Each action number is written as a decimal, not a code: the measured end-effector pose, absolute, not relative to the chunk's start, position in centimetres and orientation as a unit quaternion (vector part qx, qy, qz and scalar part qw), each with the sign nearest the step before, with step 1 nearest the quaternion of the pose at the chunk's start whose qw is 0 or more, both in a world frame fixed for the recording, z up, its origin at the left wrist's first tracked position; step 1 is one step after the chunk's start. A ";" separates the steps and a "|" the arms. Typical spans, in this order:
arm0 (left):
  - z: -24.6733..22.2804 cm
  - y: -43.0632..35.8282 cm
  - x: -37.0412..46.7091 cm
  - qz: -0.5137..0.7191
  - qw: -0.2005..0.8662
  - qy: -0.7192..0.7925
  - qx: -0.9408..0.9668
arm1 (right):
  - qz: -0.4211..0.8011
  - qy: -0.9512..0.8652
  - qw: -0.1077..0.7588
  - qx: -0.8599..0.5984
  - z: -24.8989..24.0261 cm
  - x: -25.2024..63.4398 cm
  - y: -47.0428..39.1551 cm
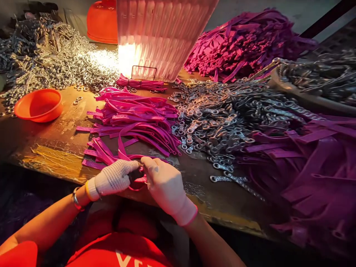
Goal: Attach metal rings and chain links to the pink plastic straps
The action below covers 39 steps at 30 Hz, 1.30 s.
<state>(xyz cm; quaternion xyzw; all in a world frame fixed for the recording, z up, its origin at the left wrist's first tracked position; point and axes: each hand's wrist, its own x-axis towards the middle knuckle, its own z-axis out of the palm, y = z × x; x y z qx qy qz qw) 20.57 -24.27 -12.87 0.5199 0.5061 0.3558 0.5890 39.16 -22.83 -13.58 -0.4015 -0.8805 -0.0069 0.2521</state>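
Note:
My left hand [115,178], in a white knitted glove, is closed at the table's front edge around a pink strap and something dark. Touching it on the right, my right hand [165,183], also gloved in white, pinches at the same spot; the small part between the fingertips is too hidden to name. A pink strap [121,142] arches up from the hands and back down. Just beyond them lies a spread row of pink straps [139,118]. Metal pieces with ringed ends [200,122] are heaped to the right of those straps.
An orange bowl [39,105] stands at the left, before a pile of metal rings [55,59]. A ribbed translucent panel [161,37] rises at the back, beside a tall pile of magenta straps [244,40]. More purple straps [319,178] cover the right side.

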 end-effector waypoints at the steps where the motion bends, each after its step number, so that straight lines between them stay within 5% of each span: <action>1: -12.8 -24.2 20.5 0.343 0.575 0.503 0.547 | 0.013 -0.877 0.244 -0.413 -13.3 39.1 -22.9; 8: -13.6 -25.0 21.0 0.342 0.373 0.544 0.669 | 0.171 -0.851 0.088 -0.488 -11.6 38.7 -22.4; 13: -14.7 -25.8 21.2 0.294 0.263 0.558 0.730 | 0.118 -0.874 0.012 -0.471 -12.3 38.5 -22.4; 21: -13.0 -24.5 20.0 0.202 0.260 0.501 0.800 | 0.019 -0.909 0.076 -0.408 -13.7 39.1 -22.9; 26: -10.6 -23.9 15.2 0.105 0.138 0.551 0.816 | 0.003 -0.891 0.128 -0.436 -14.5 40.7 -22.5; 30: -10.3 -24.0 11.6 0.148 0.077 0.569 0.805 | -0.025 -0.887 0.072 -0.455 -14.1 42.7 -22.4; 35: -11.4 -22.8 12.8 0.161 0.094 0.549 0.815 | -0.044 -0.885 0.063 -0.459 -12.8 44.5 -22.1; 39: -10.5 -21.4 15.2 0.239 0.223 0.583 0.744 | -0.050 -0.870 0.097 -0.481 -13.0 46.2 -19.2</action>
